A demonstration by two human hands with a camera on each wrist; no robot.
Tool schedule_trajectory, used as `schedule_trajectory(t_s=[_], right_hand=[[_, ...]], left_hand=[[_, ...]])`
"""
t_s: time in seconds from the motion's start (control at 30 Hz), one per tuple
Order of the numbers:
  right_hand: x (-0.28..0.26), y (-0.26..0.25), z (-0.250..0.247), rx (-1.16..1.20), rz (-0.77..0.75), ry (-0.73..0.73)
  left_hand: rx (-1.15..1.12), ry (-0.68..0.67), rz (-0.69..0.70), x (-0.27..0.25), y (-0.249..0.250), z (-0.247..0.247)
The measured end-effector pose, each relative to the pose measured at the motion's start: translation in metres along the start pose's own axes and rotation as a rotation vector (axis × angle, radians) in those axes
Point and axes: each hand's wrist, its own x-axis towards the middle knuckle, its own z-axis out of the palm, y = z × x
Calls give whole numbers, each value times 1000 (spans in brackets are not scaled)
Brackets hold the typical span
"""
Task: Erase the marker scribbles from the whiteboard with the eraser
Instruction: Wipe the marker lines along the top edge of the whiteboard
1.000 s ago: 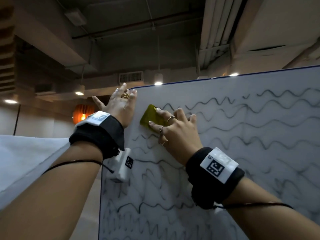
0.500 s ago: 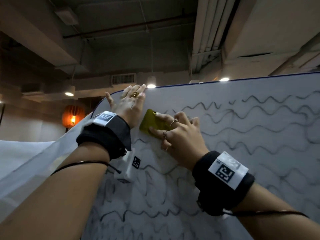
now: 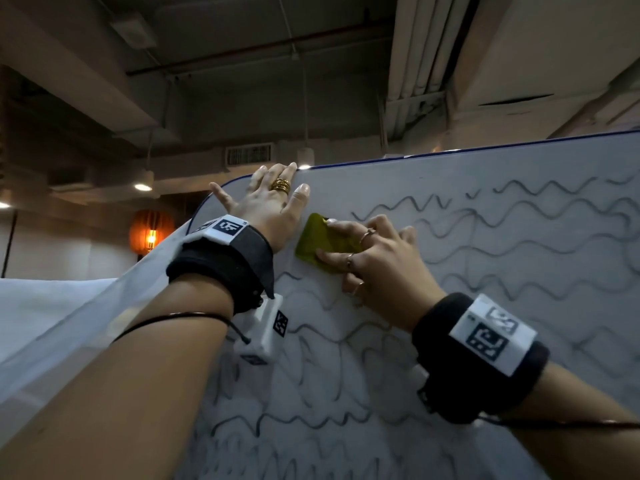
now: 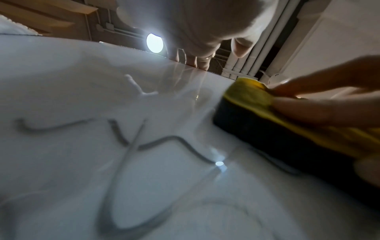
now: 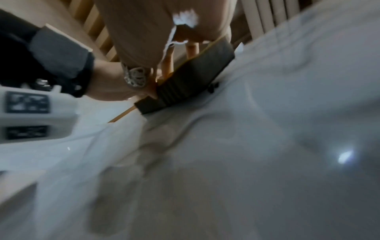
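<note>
The whiteboard [image 3: 519, 317] stands before me, covered with wavy black scribbles [image 3: 540, 216]; the patch around its top left corner is wiped. My right hand [image 3: 381, 268] grips the yellow eraser [image 3: 318, 242] and presses its dark felt side to the board. In the left wrist view, the eraser [image 4: 267, 123] lies flat under the right fingers [image 4: 329, 113]. The right wrist view shows the thumb at the eraser's [image 5: 193, 76] edge. My left hand [image 3: 270, 206] lies flat on the top left corner, fingers straight, just left of the eraser.
The board's blue-rimmed top edge [image 3: 450, 152] runs just above the hands. A white sheet [image 3: 52, 306] hangs left of the board under my left arm. Ceiling ducts [image 3: 415, 64] and an orange lamp [image 3: 150, 233] are beyond.
The right hand has slid the eraser a little down and closer to the left wrist. The left hand stays flat on the board's corner. My view has shifted.
</note>
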Motion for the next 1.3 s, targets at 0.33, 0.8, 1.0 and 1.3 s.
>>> schedule_trajectory(t_s=[0.33,0.8,1.0,1.3], right_hand=[[26,9,-14,23,147,-135],[-2,41,-21,16,66,65],[-28,69,-36,7,6,-28],[-15,67,-30,0,76,19]], left_hand=[[-71,26,-3,0,0,2],[-47,-26,77,-2,48,-4],[-118,-27,110,7,87,10],[-141,1,80,4,88,11]])
